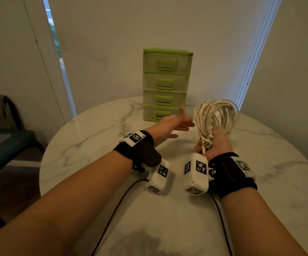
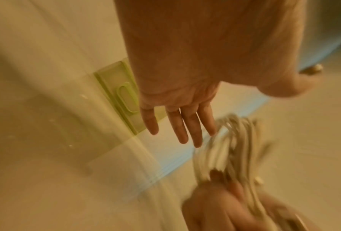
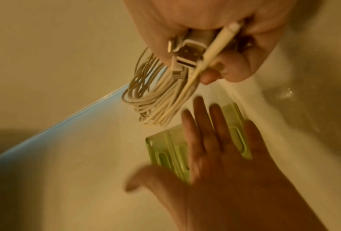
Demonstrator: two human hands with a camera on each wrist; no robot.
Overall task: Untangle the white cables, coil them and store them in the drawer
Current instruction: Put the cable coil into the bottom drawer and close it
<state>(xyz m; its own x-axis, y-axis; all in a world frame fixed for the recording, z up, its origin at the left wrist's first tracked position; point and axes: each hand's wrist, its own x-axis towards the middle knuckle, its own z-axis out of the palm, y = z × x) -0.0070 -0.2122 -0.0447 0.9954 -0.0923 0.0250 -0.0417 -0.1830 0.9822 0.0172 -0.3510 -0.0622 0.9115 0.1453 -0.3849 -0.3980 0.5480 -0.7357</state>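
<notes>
A coil of white cables point(image 1: 217, 117) stands up from my right hand point(image 1: 213, 143), which grips the bundle at its base above the table; plug ends point(image 3: 187, 54) poke out of the fist in the right wrist view. My left hand point(image 1: 173, 126) is held flat with straight fingers point(image 2: 183, 125), empty, just left of the coil point(image 2: 227, 140) and in front of the lowest drawer. The green drawer unit point(image 1: 166, 84) stands at the table's far side with all its drawers closed.
The round white marble table point(image 1: 97, 163) carries only the drawer unit. Two black leads point(image 1: 116, 209) run from the wrist cameras toward me. A dark chair point(image 1: 3, 126) stands left of the table, and walls close in behind.
</notes>
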